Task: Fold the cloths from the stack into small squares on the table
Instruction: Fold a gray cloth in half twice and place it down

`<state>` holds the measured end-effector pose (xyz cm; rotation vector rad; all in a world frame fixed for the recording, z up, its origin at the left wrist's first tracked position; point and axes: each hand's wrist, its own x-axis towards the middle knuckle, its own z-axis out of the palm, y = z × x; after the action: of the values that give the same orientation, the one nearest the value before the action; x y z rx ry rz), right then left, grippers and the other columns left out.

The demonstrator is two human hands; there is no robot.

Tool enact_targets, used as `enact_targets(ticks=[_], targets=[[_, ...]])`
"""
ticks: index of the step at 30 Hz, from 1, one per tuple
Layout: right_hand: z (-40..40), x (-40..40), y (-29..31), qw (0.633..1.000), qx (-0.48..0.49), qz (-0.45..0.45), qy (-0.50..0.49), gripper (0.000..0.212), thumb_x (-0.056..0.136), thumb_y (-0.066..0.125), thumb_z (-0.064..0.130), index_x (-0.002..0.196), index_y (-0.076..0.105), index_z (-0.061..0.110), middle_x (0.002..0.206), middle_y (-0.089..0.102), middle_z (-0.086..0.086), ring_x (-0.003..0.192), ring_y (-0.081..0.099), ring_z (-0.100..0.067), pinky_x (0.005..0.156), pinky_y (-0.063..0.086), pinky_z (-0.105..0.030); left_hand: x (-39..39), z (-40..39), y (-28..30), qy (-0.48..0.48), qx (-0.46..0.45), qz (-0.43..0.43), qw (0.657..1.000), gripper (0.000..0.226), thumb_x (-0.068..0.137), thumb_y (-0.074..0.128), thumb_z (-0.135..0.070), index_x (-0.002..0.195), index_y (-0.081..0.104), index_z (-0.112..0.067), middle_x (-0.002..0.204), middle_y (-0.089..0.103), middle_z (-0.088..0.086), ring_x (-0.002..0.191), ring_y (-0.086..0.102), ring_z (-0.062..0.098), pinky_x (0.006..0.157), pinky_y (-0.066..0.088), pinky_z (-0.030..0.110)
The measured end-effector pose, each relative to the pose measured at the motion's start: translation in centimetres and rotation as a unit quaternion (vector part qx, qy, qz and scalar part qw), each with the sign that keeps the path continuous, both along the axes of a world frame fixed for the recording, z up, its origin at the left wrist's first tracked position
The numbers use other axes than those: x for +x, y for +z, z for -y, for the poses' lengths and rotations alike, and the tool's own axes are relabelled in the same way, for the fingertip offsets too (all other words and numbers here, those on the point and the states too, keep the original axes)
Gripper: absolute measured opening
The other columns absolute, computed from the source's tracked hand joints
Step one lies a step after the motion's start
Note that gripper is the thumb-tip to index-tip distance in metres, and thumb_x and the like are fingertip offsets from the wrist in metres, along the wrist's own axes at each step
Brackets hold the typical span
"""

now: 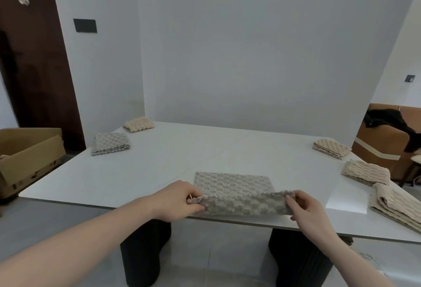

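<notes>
A grey cloth [234, 187] lies at the near edge of the tabletop [182, 157], its near edge lifted. The left hand [180, 202] pinches that edge's left corner; the right hand [305, 209] pinches its right corner. Right of the cloth sits the stack [396, 207]; far left of it, a folded square [111, 143].

Cardboard box [27, 150] at left; black garment [391, 125] on chair at right.
</notes>
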<state>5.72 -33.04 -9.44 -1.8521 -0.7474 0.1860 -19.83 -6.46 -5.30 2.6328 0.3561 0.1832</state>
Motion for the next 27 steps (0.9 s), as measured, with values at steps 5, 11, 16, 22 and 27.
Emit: enact_targets(ticks=[5, 11, 16, 22, 27], targets=[[-2.5, 2.2, 1.4, 0.998, 0.03, -0.003, -0.062, 0.011, 0.094, 0.07, 0.029, 0.088, 0.072, 0.021, 0.081, 0.075, -0.001, 0.072, 0.065, -0.021, 0.07, 0.052, -0.039, 2.4, -2.0, 0.6, 0.086, -0.099, 0.085, 0.988, 0.033, 0.089, 0.073, -0.043, 0.064, 0.058, -0.028, 0.054, 0.047, -0.016, 0.055, 0.042, 0.004, 0.059, 0.035, 0.022], [-5.9, 4.8, 2.4, 0.996, 0.018, 0.0, -0.092, 0.014, 0.093, 0.072, 0.034, 0.093, 0.071, 0.02, 0.086, 0.073, 0.0, 0.083, 0.068, -0.019, 0.074, 0.051, -0.034, 6.2, -4.8, 0.2, 0.173, -0.159, 0.144, 0.961, 0.009, 0.09, 0.074, -0.031, 0.085, 0.073, -0.024, 0.084, 0.074, -0.005, 0.086, 0.069, 0.018, 0.083, 0.054, 0.037], [-9.0, 7.2, 2.1, 0.993, -0.021, 0.017, -0.117, 0.017, 0.092, 0.072, 0.036, 0.094, 0.071, 0.019, 0.083, 0.072, 0.002, 0.082, 0.067, -0.019, 0.078, 0.054, -0.036, 8.9, -6.3, -0.4, 0.222, -0.111, 0.131, 0.96, 0.008, 0.09, 0.072, -0.035, 0.09, 0.068, -0.027, 0.088, 0.071, -0.006, 0.085, 0.066, 0.016, 0.082, 0.054, 0.035], [-11.5, 8.5, 0.6, 0.986, -0.071, 0.02, -0.147, 0.024, 0.091, 0.071, 0.041, 0.099, 0.071, 0.019, 0.084, 0.072, 0.007, 0.084, 0.068, -0.02, 0.083, 0.055, -0.037, 10.7, -7.2, -1.3, 0.264, -0.044, 0.076, 0.961, 0.032, 0.091, 0.068, -0.044, 0.119, 0.059, -0.033, 0.104, 0.065, -0.012, 0.093, 0.063, 0.016, 0.08, 0.05, 0.03], [-11.4, 7.2, -2.1, 0.975, -0.155, 0.063, -0.148, 0.053, 0.095, 0.054, 0.053, 0.136, 0.052, 0.019, 0.125, 0.064, -0.001, 0.119, 0.058, -0.027, 0.099, 0.046, -0.042, 11.1, -5.3, -2.7, 0.222, 0.056, 0.086, 0.97, 0.057, 0.096, 0.054, -0.044, 0.149, 0.038, -0.029, 0.151, 0.043, -0.008, 0.135, 0.042, 0.016, 0.113, 0.036, 0.034]])
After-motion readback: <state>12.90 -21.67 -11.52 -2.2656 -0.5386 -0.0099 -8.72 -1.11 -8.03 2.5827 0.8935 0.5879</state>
